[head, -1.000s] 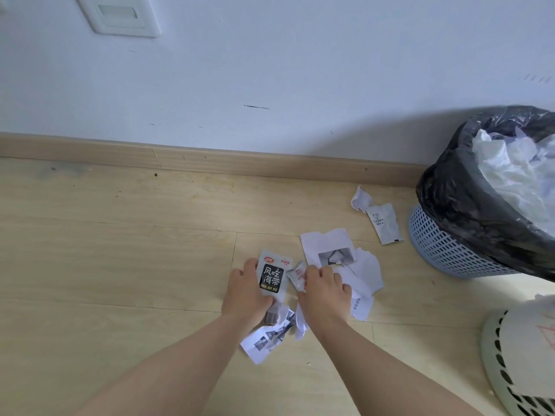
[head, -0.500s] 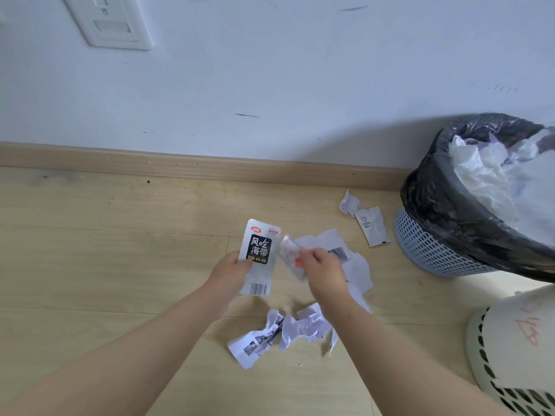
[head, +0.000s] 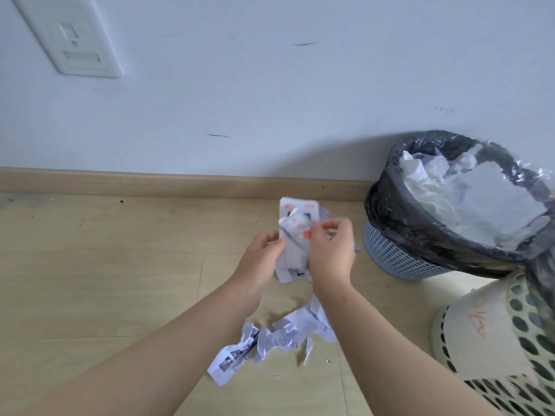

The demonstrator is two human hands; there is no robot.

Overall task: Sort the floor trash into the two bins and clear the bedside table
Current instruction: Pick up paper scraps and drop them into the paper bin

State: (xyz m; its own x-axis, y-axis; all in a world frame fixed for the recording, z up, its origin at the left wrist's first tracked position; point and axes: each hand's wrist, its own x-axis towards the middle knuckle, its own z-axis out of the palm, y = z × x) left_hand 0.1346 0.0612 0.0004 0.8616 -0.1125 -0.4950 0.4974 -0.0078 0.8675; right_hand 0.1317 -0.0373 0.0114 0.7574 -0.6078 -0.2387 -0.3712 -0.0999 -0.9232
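Both hands held above the floor, wrappers in grip, left of the bins.
Left hand [head: 261,256] grips a white packet [head: 298,207] by its left edge; right hand [head: 332,250] pinches a crumpled wrapper [head: 295,226] against it. Packet print is blurred and unreadable, as is the red scrawl on the green bin [head: 525,328].
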